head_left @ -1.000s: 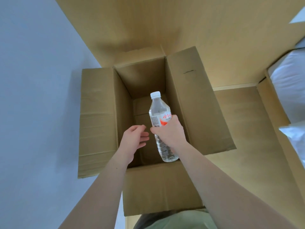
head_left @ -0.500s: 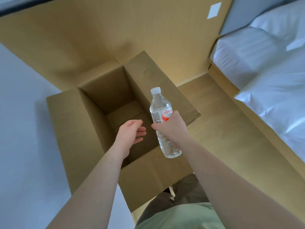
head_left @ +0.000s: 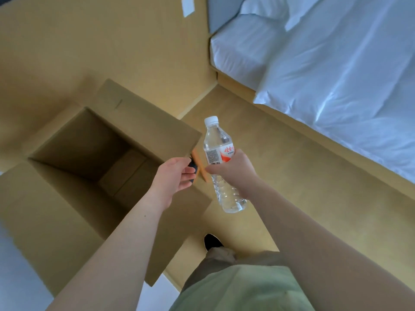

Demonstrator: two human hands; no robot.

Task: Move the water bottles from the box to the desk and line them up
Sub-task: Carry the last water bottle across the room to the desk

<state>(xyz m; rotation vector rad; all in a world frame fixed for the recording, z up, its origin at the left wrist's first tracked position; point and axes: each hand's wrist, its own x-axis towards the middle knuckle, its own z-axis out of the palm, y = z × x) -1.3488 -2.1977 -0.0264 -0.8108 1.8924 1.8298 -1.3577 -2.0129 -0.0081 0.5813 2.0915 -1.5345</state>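
Note:
My right hand (head_left: 233,173) grips a clear water bottle (head_left: 219,140) round its red and white label. The bottle has a white cap, stands nearly upright in the air and hangs just right of the open cardboard box (head_left: 143,122), above the floor. My left hand (head_left: 173,178) hovers over the box's right edge with relaxed fingers, close to the bottle but not touching it. The part of the box bottom that shows is bare cardboard. No desk is in view.
A bed with white sheets (head_left: 336,75) fills the right side. A tan wooden floor (head_left: 280,153) runs between bed and box. A small dark and orange thing (head_left: 197,169) shows between my hands; I cannot tell what it is. My shoe (head_left: 212,241) stands beside the box.
My right hand has lifted the bottle out of the box and carried it right, past the flap. The view has swung right toward the bed. My left hand has followed, empty.

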